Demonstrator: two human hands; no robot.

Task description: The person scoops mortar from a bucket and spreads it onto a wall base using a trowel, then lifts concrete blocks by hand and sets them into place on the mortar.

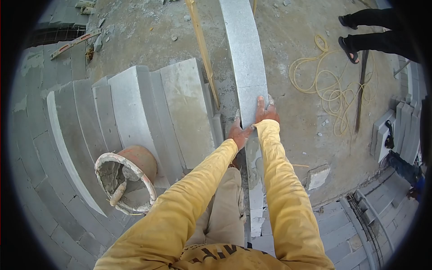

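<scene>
A pale grey block lies on top of a narrow block wall, in line with another block beyond a thin joint. My right hand grips its near right side, thumb on top and fingers over the edge. My left hand is closed against its near left corner, with some fingertips hidden. Grey mortar covers the wall top just nearer than my hands. To the left, a mortar-caked bucket stands tilted, holding wet mortar and a tool whose handle shows.
Large grey blocks stand stacked to the left. A wooden strip leans beside the wall. Yellow hose coils on the floor near another person's legs. A spirit level lies far left; a broken block piece lies right.
</scene>
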